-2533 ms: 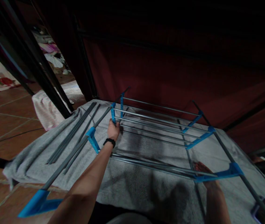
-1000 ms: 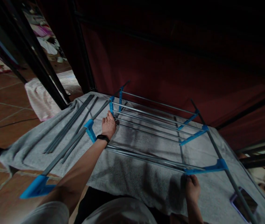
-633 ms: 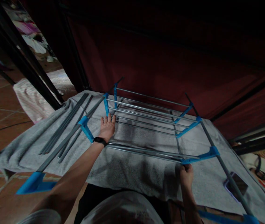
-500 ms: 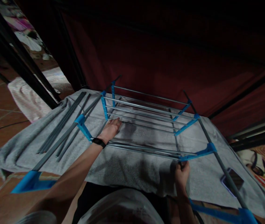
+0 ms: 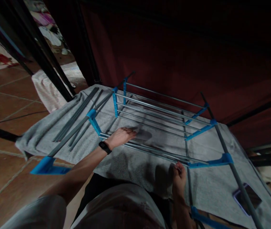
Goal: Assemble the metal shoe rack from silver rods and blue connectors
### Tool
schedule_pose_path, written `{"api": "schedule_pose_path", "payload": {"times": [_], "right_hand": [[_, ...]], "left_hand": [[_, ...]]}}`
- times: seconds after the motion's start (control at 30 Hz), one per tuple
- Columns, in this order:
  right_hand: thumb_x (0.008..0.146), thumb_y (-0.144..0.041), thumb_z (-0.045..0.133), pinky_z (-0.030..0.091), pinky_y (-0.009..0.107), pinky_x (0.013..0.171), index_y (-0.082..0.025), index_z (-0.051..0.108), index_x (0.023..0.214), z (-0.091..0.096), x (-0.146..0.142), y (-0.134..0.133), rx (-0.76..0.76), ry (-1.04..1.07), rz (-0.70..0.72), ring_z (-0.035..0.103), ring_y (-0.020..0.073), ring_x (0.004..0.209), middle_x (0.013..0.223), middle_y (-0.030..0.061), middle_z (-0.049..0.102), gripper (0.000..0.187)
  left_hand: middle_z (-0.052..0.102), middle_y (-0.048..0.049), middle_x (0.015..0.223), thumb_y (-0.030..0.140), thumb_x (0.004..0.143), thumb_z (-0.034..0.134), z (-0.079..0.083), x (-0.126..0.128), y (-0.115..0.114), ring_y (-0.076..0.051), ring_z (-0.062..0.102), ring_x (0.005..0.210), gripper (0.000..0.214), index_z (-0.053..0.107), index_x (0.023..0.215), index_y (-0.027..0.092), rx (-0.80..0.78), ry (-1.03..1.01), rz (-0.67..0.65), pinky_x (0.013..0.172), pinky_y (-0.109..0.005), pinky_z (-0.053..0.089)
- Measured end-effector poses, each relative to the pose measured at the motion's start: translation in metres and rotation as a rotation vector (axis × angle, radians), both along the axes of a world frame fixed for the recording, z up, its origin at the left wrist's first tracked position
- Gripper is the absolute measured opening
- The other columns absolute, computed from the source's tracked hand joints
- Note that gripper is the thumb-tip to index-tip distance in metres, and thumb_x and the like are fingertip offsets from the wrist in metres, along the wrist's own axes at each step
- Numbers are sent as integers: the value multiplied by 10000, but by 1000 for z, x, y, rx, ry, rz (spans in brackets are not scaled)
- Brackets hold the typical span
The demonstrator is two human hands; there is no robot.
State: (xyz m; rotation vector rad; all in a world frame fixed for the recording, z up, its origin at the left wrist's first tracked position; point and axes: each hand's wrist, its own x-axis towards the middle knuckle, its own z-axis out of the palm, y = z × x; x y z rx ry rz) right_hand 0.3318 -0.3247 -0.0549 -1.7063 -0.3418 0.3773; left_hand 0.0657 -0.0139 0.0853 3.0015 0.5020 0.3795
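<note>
A rack of grey metal tubes, thin silver rods (image 5: 149, 149) and blue plastic brackets (image 5: 94, 122) lies across a grey blanket in front of me. Stretched over the front rods near their left end is my left hand (image 5: 123, 136), palm down with fingers extended, wearing a black watch (image 5: 105, 147). My right hand (image 5: 180, 175) is closed just below the right end of those rods, beside the right blue bracket (image 5: 209, 161). Its fingers are curled, and what they hold, if anything, cannot be made out. A grey tube (image 5: 189, 187) runs just right of that hand.
Several loose grey tubes (image 5: 76, 114) lie on the left of the grey blanket (image 5: 135, 173). A phone (image 5: 247, 198) rests at the right, partly behind a rack tube. Dark red fabric (image 5: 164, 57) rises behind. Black metal posts (image 5: 44, 60) stand at the left, above a tiled floor (image 5: 6, 136).
My left hand has moved right, from beside the left upright to over the front rods. My right hand has come off the grey tube and shifted left. The view has turned left.
</note>
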Motion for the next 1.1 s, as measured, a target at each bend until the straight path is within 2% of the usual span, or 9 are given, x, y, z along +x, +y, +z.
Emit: {"api": "schedule_pose_path", "payload": {"times": [0.1,0.3,0.37,0.5,0.67,0.8,1.0,1.1], "right_hand": [[718,-515,787,505,373,1008,-240,682,1144,19,-1,12,20,87,-17,640,229,1126,1224,47,701,518],[754,-477,788,562,370,921,-256,694,1032,55,-12,30,147,177,125,697,200,969,1097,20,758,367],[744,-475,807,562,368,932,-253,706,995,63,-16,33,139,204,154,695,203,968,1094,28,760,350],[743,-482,814,551,361,939,-235,729,975,77,-22,39,131,238,190,687,193,946,1055,32,753,349],[746,-410,813,551,337,899,-278,743,944,86,-24,45,219,304,225,681,172,880,949,0,758,248],[732,-366,817,558,366,892,-300,755,987,88,-24,48,277,339,240,684,189,869,956,1,762,271],[739,-414,815,553,354,902,-270,748,954,89,-26,46,190,299,245,685,187,892,977,9,758,268],[712,-439,839,551,333,901,-261,754,946,92,-25,46,170,282,230,684,178,896,975,6,766,306]], "left_hand": [[757,-128,1082,469,1082,433,-1,-2,-11,-231,699,976,454,704,1243,141,-47,-37,-92,918,-366,505],[751,-119,1084,550,1034,515,-6,-5,-24,-243,688,983,474,683,1259,168,-99,-40,-157,889,-371,491],[746,-111,1054,502,1040,525,-8,-5,-27,-236,681,951,410,685,1225,174,-102,-27,-155,866,-366,486],[723,-99,958,295,1066,468,-8,-2,-36,-219,660,886,253,684,1113,171,-91,-1,-173,824,-355,473],[707,-103,943,181,1057,422,-1,-1,-49,-218,651,865,235,652,1094,153,-46,74,-110,791,-354,461],[716,-97,1003,157,1044,433,7,-2,-56,-212,657,888,217,639,1112,161,-71,118,-37,782,-342,458],[729,-108,1059,139,1019,453,13,-2,-61,-227,677,957,257,649,1183,165,-79,101,7,810,-352,478],[734,-116,1097,139,1006,473,16,-1,-63,-237,683,985,322,636,1282,170,-83,71,19,834,-364,491]]}}
